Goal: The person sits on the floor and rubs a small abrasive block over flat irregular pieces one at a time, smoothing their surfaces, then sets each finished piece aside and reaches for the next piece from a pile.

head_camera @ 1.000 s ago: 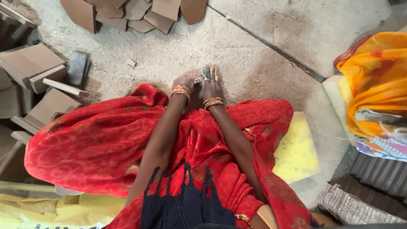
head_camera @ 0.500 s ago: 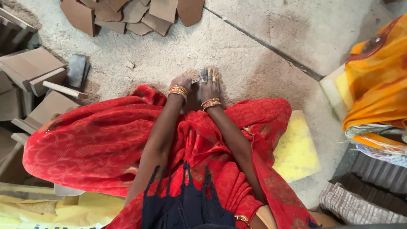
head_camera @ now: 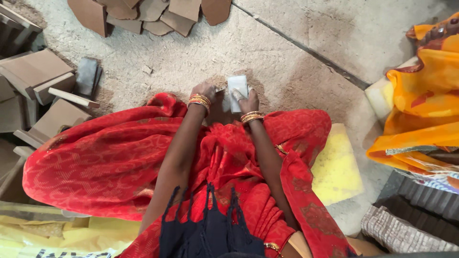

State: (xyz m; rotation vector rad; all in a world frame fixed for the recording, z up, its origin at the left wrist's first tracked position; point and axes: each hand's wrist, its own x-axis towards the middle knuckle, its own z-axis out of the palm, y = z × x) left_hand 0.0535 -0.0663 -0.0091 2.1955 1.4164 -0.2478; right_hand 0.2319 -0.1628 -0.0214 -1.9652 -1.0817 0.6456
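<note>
I sit on a dusty floor in red cloth, both arms stretched forward. My right hand (head_camera: 247,100) grips a pale folded sheet, probably sandpaper (head_camera: 237,88), pressing it down in front of my knees. My left hand (head_camera: 204,91) rests closed beside it on a small brown piece (head_camera: 218,101) that is mostly hidden between the hands. Gold bangles circle both wrists. Sawdust covers the floor around the hands.
A pile of flat brown wooden cut-outs (head_camera: 158,14) lies ahead. Wooden boxes and blocks (head_camera: 38,76) stand at the left, with a dark block (head_camera: 87,75) among them. A yellow foam pad (head_camera: 337,167) lies right of me. A person in orange cloth (head_camera: 420,105) sits at the right.
The pale sheet now shows flat under my right hand; earlier it was bunched between both hands. The person in orange has shifted at the right edge.
</note>
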